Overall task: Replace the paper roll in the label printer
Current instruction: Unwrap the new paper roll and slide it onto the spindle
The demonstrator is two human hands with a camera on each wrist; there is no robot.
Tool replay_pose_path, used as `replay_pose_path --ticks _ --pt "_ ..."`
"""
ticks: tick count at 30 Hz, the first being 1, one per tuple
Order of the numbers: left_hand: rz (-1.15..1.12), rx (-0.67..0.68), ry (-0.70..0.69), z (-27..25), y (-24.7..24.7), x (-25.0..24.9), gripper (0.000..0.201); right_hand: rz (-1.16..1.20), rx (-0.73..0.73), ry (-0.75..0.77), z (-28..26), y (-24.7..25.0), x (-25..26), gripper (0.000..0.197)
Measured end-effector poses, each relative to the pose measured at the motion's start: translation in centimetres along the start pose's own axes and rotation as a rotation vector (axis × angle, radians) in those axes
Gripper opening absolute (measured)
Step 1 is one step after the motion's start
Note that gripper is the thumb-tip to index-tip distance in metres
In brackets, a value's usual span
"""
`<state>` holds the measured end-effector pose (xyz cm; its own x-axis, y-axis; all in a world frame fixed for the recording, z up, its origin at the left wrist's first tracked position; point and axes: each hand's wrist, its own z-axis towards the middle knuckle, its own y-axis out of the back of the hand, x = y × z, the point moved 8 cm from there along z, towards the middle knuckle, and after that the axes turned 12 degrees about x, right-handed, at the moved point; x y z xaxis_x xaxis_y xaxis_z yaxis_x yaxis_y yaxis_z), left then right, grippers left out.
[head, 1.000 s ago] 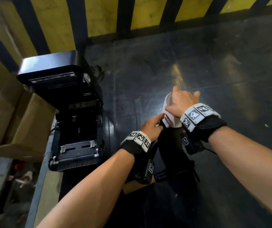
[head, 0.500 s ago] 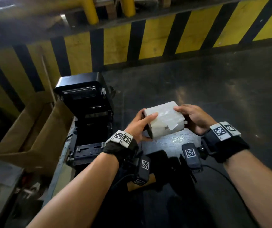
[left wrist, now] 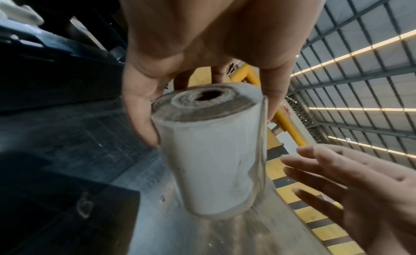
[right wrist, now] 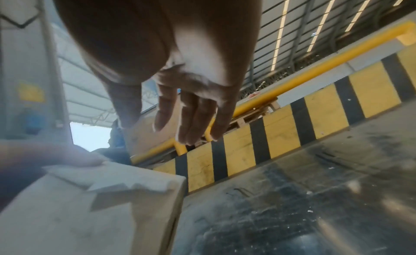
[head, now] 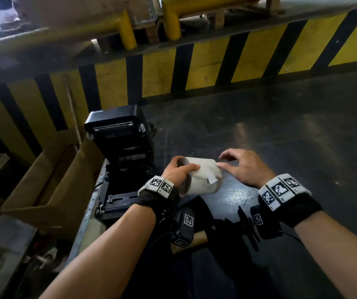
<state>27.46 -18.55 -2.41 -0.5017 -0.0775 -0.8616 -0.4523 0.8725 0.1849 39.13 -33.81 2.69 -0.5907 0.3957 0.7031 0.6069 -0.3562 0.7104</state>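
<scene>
My left hand grips a white paper roll by its near end, thumb on top and fingers round the far side; the roll's cardboard core shows in the left wrist view. A torn loose flap hangs from the roll's side. My right hand hovers just right of the roll with fingers spread and relaxed, holding nothing. The black label printer stands to the left with its lid raised and its paper bay empty.
A dark metal table top stretches right and back. A yellow-and-black striped barrier runs behind it. An open cardboard box sits left of the printer. A brown cardboard tube lies near my wrists.
The right hand has let go of the roll and opened beside it. The left hand now holds the roll alone, turned so its end faces me. The head view has tilted up.
</scene>
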Motion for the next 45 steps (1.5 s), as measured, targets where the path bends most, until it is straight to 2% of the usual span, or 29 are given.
replay_pose_path --ticks 3,6,8,12,17,21,27,32,36,38,41,45 --pt "0.041 -0.007 0.05 0.5 0.1 1.7 0.04 -0.141 0.147 0.07 -0.2 -3.1 0.5 0.035" --pt "0.063 -0.017 0.07 0.7 -0.1 3.4 0.04 -0.195 0.233 0.056 -0.1 -6.3 -0.2 0.044" --pt "0.045 -0.014 0.121 1.0 -0.1 4.6 0.041 -0.216 0.264 0.026 -0.1 -8.0 -0.7 0.041" --pt "0.024 -0.014 0.199 1.7 0.0 5.7 0.039 -0.217 0.238 -0.034 0.3 -8.8 -1.2 0.035" --pt "0.046 -0.004 0.227 1.9 0.1 5.7 0.04 -0.304 0.246 -0.041 0.9 -9.2 -1.4 0.041" --pt "0.028 0.025 0.269 1.7 -0.2 5.6 0.039 -0.341 0.195 -0.025 1.2 -9.4 -1.3 0.034" --pt "0.116 0.069 0.254 2.1 -0.4 5.8 0.042 -0.253 0.14 0.025 1.0 -8.7 -1.3 0.024" --pt "0.114 0.094 0.271 1.7 -0.7 5.9 0.044 0.093 0.176 -0.074 1.2 -7.9 -3.7 0.013" --pt "0.186 0.114 0.259 1.6 -1.0 5.6 0.064 0.335 0.224 -0.122 1.2 -8.0 -5.1 0.01" --pt "0.217 0.112 0.244 1.8 -1.0 5.5 0.067 0.362 0.222 -0.148 1.3 -8.1 -6.1 0.007" --pt "0.24 0.112 0.235 2.1 -0.9 5.5 0.058 0.363 0.18 -0.211 1.6 -7.5 -7.7 0.01" --pt "0.18 0.141 0.274 2.3 -0.6 6.2 0.059 0.227 0.14 -0.283 1.2 -5.3 -9.9 0.016"
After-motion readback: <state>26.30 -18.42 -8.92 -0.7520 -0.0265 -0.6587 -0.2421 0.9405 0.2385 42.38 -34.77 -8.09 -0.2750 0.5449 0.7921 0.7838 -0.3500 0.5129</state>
